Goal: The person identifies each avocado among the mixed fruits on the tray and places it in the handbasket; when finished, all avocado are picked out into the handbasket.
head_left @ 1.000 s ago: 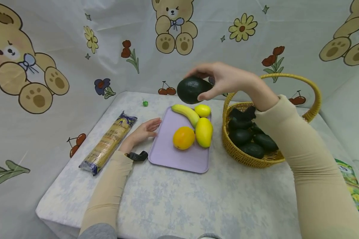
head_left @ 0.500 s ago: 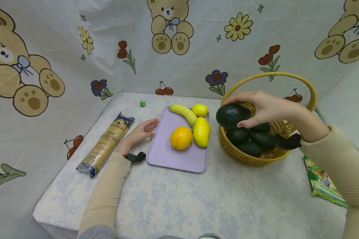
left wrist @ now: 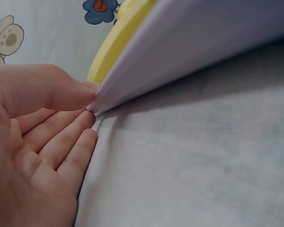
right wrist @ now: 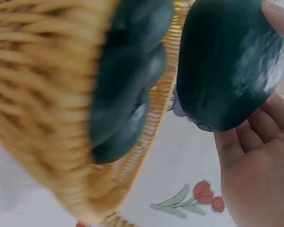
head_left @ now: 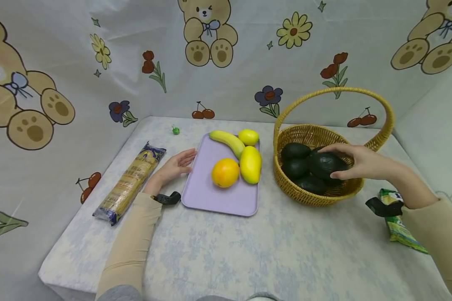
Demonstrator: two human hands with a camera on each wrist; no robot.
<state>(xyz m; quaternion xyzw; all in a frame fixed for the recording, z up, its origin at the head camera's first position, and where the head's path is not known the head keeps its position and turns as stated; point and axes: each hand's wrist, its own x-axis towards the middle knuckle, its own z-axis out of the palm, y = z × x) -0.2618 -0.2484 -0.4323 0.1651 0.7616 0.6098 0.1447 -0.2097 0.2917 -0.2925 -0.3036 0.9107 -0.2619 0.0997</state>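
Observation:
My right hand [head_left: 363, 162] grips a dark green avocado [head_left: 327, 165] over the wicker basket [head_left: 305, 200], thumb on the near side and fingers over the far side. Several more avocados [head_left: 295, 151] lie in that basket. In the right wrist view the held avocado [right wrist: 227, 66] appears close beside the basket's rim. On the left, my left hand [head_left: 175, 164] lies at the left edge of a lilac tray [head_left: 203, 198], its fingers nearly straight. The left wrist view has the thumb and fingertips right at the tray's rim [left wrist: 132, 71].
On the tray are an orange [head_left: 225, 172], a mango [head_left: 250, 164], a banana [head_left: 227, 141] and a lemon [head_left: 248, 137]. A pasta pack [head_left: 132, 179] lies left. A green packet [head_left: 399, 228] sits beyond the basket, whose tall handle [head_left: 333, 90] arches above it. A small green item [head_left: 175, 131] lies behind.
My right hand has carried the avocado from above the tray's far end rightward and down to the basket. The left hand has stayed at the tray's edge.

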